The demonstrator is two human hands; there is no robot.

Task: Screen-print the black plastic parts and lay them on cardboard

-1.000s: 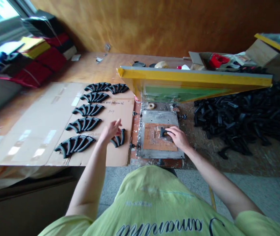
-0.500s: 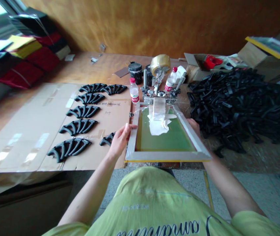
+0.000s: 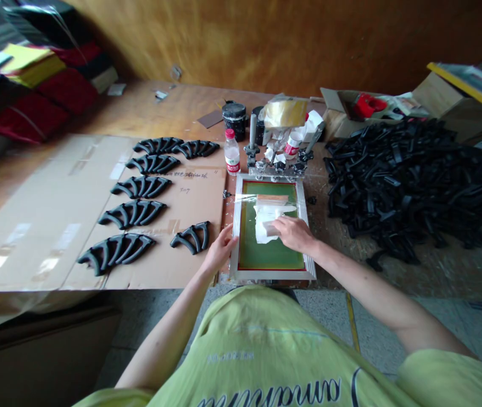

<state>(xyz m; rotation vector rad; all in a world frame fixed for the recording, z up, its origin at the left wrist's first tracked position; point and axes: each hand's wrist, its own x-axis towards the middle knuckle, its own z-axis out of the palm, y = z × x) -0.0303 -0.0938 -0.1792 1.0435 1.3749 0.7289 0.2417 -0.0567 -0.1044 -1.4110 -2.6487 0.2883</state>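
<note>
A screen frame (image 3: pixel 311 275) with a green mesh lies flat in front of a metal clamp stand (image 3: pixel 278 168). White ink (image 3: pixel 263 217) is spread on the mesh. My right hand (image 3: pixel 294 233) is closed over the ink on a small pale scraper (image 3: pixel 270 229). A wood-edged squeegee (image 3: pixel 272 199) rests on the mesh just behind. At the frame's left edge is my left hand (image 3: pixel 222 246), touching the rim with its fingers apart.
Black curved parts (image 3: pixel 117 251) stand in rows on cardboard (image 3: pixel 33 226) at the left. A large heap of black parts (image 3: pixel 405 181) lies right. Behind are a bottle (image 3: pixel 232 154), a black jar (image 3: pixel 235 120) and an open box (image 3: pixel 338 121).
The screen frame has come down flat. My right hand has left its right side and moved over the mesh, now holding the scraper. My left hand has shifted slightly right and down.
</note>
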